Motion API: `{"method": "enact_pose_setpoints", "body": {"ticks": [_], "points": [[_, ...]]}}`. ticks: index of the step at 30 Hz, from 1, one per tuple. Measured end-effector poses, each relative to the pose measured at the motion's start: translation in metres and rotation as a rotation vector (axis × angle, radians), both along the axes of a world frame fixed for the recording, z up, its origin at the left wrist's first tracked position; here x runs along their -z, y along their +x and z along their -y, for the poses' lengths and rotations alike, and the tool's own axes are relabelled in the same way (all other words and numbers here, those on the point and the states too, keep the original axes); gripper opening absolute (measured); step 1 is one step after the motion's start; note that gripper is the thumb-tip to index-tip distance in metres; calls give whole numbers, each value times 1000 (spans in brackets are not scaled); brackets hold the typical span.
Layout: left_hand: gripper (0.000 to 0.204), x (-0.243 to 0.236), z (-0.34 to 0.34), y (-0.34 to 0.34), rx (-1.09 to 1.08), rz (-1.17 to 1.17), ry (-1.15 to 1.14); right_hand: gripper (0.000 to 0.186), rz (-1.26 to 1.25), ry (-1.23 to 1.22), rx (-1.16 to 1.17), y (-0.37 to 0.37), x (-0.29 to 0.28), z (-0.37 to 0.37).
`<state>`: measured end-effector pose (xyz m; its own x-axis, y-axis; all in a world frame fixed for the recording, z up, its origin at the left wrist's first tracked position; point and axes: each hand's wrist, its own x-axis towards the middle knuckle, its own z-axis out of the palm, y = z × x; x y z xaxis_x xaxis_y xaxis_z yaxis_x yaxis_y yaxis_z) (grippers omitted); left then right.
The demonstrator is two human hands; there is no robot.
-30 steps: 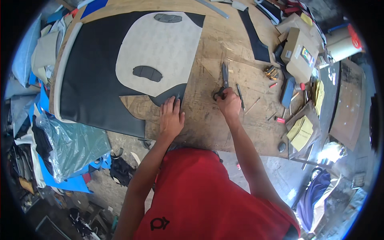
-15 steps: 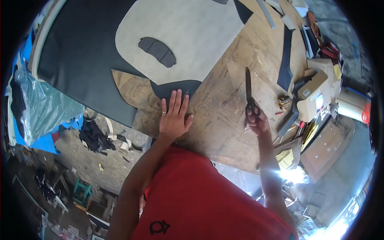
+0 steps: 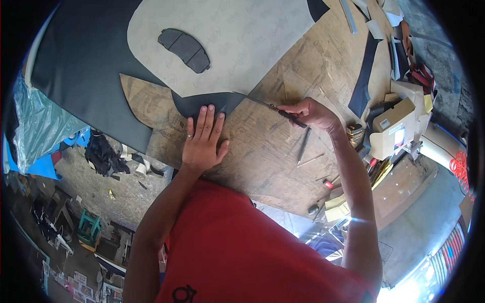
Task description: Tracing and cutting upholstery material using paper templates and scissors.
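Observation:
My left hand (image 3: 204, 141) lies flat with fingers extended, its fingertips on a dark corner of black sheet material (image 3: 212, 98). My right hand (image 3: 313, 116) grips black-handled scissors (image 3: 292, 118), whose long metal blades point left toward the edge of that material. A pale backing piece (image 3: 247, 40) covers part of the black sheet, with a dark grey segmented pad (image 3: 184, 50) on it. At the left, bare wood (image 3: 141, 98) shows through a cut in the sheet. A pen (image 3: 304, 146) and a thin stick (image 3: 310, 159) lie below my right hand on the wooden worktable (image 3: 262, 146).
Right of the table surface are a dark strip (image 3: 365, 76), a cardboard box (image 3: 391, 120), a yellow-and-black tool (image 3: 354, 134) and a red coiled hose (image 3: 459, 171). Crumpled plastic (image 3: 38, 121) hangs at left; black scraps (image 3: 103, 154) and a green stool (image 3: 89, 227) are on the floor.
My right hand has lifted the scissors from lying upright along the table and swung them leftward toward the black material. My left hand stays on it. The view has turned and shifted.

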<state>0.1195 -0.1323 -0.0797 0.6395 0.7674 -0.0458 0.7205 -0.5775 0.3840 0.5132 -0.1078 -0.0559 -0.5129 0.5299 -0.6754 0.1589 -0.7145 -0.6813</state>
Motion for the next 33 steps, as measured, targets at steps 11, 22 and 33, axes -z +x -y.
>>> {"method": "enact_pose_setpoints", "body": {"ticks": [11, 22, 33], "points": [[79, 0, 0, 0, 14, 3, 3, 66, -31, -53, 82, -9, 4, 8], [79, 2, 0, 0, -5, 13, 0, 66, -26, -59, -96, -7, 5, -44], [78, 2, -1, -2, -8, 42, -16, 66, 47, -18, -238, -23, -2, -91]]}}
